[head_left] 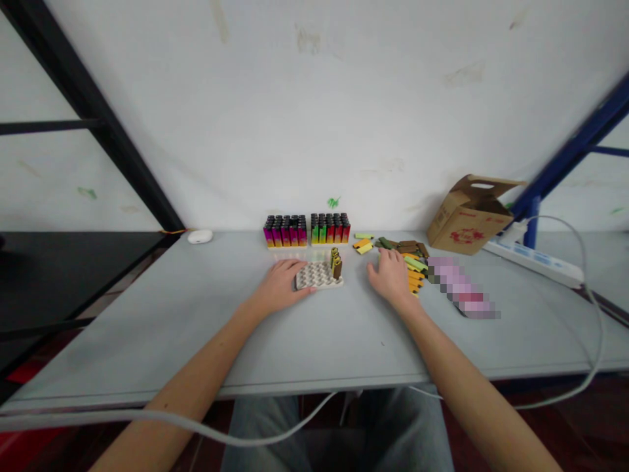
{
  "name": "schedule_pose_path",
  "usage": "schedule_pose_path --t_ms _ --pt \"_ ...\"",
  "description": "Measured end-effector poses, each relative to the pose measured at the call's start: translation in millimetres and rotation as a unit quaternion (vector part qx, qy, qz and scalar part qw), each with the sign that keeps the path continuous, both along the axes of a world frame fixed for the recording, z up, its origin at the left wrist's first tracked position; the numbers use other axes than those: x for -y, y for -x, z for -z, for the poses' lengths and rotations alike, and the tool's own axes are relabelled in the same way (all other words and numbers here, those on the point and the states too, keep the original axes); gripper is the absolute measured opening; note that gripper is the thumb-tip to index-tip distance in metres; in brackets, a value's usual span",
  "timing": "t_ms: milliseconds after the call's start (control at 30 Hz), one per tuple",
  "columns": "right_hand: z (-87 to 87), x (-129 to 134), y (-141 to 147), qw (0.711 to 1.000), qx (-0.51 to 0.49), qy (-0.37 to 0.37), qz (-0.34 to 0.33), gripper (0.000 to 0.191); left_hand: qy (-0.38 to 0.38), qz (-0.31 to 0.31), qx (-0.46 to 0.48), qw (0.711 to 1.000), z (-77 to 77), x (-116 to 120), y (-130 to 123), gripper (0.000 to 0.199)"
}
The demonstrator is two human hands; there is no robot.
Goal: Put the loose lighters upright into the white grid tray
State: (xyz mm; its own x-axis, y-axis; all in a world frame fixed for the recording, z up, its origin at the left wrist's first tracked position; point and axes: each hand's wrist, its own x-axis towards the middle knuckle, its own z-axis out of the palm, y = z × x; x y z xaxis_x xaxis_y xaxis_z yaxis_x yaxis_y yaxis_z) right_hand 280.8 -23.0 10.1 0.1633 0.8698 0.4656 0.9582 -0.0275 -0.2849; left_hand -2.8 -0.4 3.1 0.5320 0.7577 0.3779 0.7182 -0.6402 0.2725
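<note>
A white tray with rows of holes lies on the grey table, and a few brown and dark lighters stand upright at its right end. My left hand grips the tray's left end, thumb along the front edge and fingers behind. To the right, my right hand rests over the left side of a loose pile of yellow and orange lighters. Its fingers are bent and their tips are partly hidden, so what they touch cannot be made out. Brown and green lighters lie just behind it.
Two filled blocks of upright lighters, purple and green-red, stand by the wall. An open cardboard box, a power strip and a blurred pink object are at right. A white case lies at back left.
</note>
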Motion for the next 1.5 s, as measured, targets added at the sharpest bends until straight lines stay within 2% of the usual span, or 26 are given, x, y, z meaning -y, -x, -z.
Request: schedule_pose_path --t_ms 67,133,233,300,467,567,667,767,900,1000,1133,1300,1433,1500 --pt "1.3 2 0 0.999 0.036 0.038 0.007 0.038 -0.001 -0.004 -0.001 1.000 -0.1 0 0 0.063" --pt "1.6 3 2 0.997 0.048 0.054 -0.017 0.035 0.001 -0.006 -0.004 1.000 -0.8 1 0 0.063" --pt "0.9 3 2 0.997 0.040 0.038 -0.059 0.048 0.006 -0.005 -0.003 1.000 -1.9 1 -1 0.063" --pt "0.3 2 1 0.997 0.041 0.023 -0.061 0.050 0.007 -0.004 -0.002 1.000 -2.1 1 -1 0.062" --pt "-2.3 2 -5 0.995 0.066 0.064 -0.033 0.027 0.010 -0.007 -0.006 1.000 -2.2 1 -1 0.064" --pt "-4.3 4 -5 0.994 0.070 0.070 -0.038 0.024 0.009 -0.007 -0.007 1.000 -2.7 1 -1 0.064" --pt "-3.8 2 -3 0.997 0.036 0.035 -0.059 0.024 0.007 -0.007 -0.011 1.000 -2.7 1 -1 0.065" --pt "-0.9 -2 2 0.987 -0.077 -0.024 -0.142 0.027 0.008 -0.008 -0.012 1.000 -2.1 1 -1 0.065" --pt "-0.3 -2 15 0.931 -0.256 -0.044 -0.258 0.028 0.007 -0.010 -0.015 1.000 -1.1 0 -1 0.065" --pt "-5.6 1 23 0.882 -0.373 -0.019 -0.288 0.037 0.004 -0.007 -0.012 1.000 -0.3 0 -1 0.064" --pt "-14.7 3 24 0.805 -0.535 0.010 -0.257 0.048 0.004 -0.008 -0.010 1.000 -0.5 0 -1 0.065" --pt "-21.6 2 18 0.685 -0.703 0.040 -0.190 0.036 0.014 -0.009 -0.015 1.000 -3.1 1 -1 0.064" --pt "-26.0 1 17 0.619 -0.766 0.055 -0.165 0.028 0.013 -0.011 -0.019 1.000 -2.8 1 -1 0.064" --pt "-28.4 1 18 0.574 -0.798 0.071 -0.167 0.022 0.009 -0.009 -0.018 1.000 -2.1 1 -1 0.066"
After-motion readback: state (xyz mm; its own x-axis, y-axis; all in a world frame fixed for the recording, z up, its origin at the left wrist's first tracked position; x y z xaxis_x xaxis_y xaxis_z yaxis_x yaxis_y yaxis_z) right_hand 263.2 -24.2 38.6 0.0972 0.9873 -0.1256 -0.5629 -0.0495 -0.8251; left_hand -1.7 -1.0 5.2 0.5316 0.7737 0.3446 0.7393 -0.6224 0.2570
